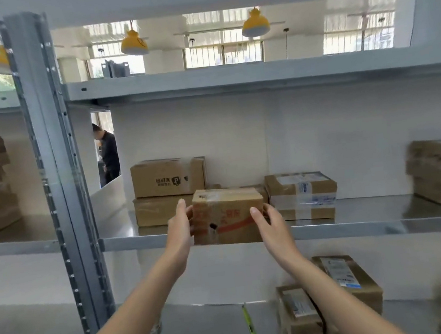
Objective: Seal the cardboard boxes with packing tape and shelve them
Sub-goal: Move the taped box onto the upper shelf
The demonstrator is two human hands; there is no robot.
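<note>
A taped cardboard box (228, 215) was held between the two hands at the near edge of the middle shelf (360, 226). The left hand (179, 227) was pressed flat against its left side and the right hand (269, 223) gripped its right side (thumb on the near face). Two stacked boxes (168, 190) stood just behind it to the left, and a labelled box (302, 195) to the right.
</note>
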